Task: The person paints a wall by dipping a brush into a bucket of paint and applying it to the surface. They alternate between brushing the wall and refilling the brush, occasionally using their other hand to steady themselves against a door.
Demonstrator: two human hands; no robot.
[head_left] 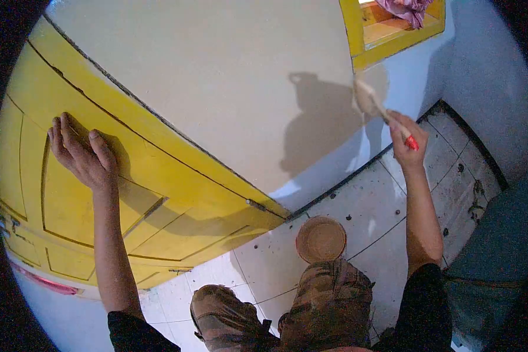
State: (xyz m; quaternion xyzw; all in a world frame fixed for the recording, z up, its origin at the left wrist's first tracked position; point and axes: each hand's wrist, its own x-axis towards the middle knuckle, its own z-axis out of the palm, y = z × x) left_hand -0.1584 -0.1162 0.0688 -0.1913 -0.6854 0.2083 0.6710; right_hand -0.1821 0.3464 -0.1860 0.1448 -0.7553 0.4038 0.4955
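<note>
My right hand [406, 138] is closed around the handle of a paintbrush [384, 112], whose handle end is red. The slightly blurred bristles are at the wall [234, 70], just below the corner of a yellow window frame [387, 54]. Cream paint covers most of this wall, while a pale blue band shows along its lower and right part. My left hand [85, 155] rests on the yellow door [141, 202], fingers stretched out and holding nothing. A round tub [321, 239] with cream-brown paint inside stands on the floor in front of my knees.
The tiled floor [270, 264] has dark specks and debris, mostly toward the right corner. A dark skirting strip runs along the wall's foot. Pink cloth [408, 10] hangs in the window opening. A large grey-green covered shape [498, 264] stands at the right.
</note>
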